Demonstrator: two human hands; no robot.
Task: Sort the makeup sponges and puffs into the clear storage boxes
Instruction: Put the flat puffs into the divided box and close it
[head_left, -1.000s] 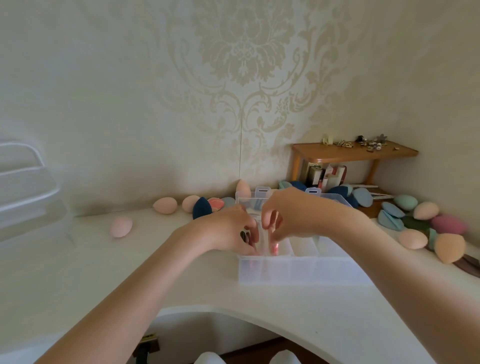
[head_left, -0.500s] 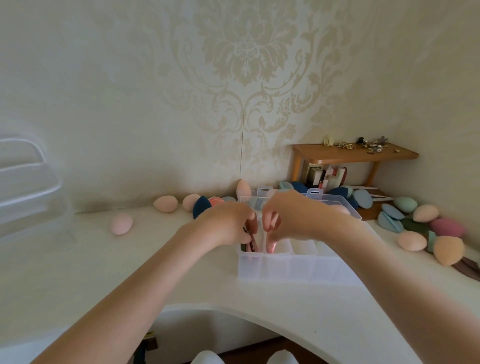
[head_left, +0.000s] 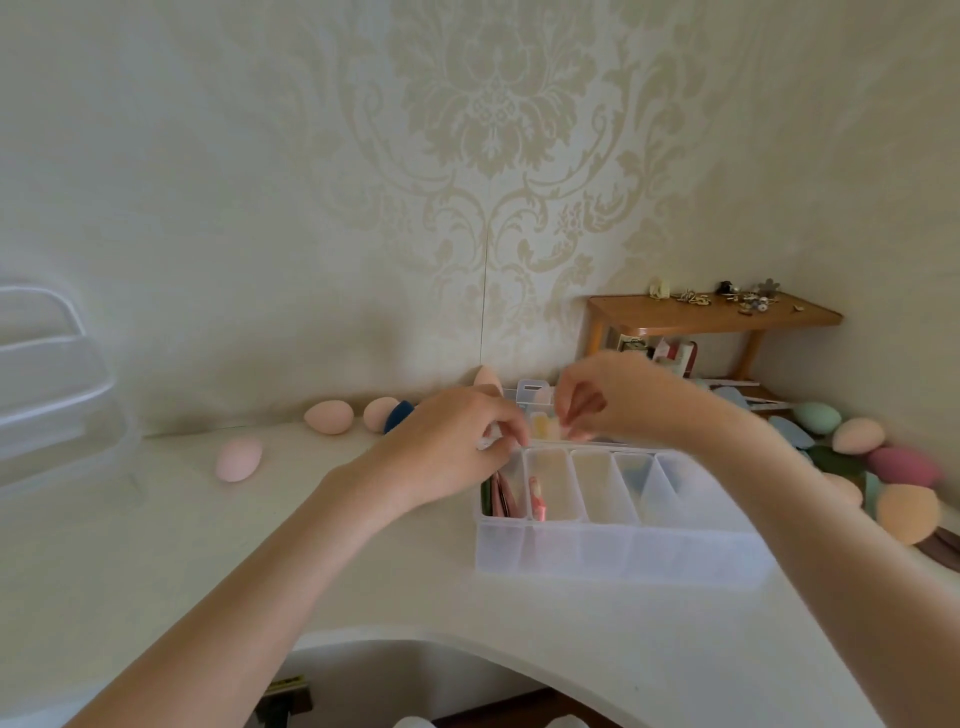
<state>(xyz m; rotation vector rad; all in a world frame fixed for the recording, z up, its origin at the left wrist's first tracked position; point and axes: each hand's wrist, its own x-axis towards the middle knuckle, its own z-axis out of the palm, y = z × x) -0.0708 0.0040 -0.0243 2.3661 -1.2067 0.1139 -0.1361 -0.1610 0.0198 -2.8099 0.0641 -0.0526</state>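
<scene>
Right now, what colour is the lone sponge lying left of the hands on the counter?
Pale pink sponge, egg-shaped, lying alone on the white counter; only the head view shows it.

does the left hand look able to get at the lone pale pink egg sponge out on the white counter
Probably yes. The pale pink egg-shaped sponge lies alone on the white counter, on the left hand's side, with nothing between them. That hand's fingers are curled at the clear plastic divided box's edge and would have to let go first.
</scene>
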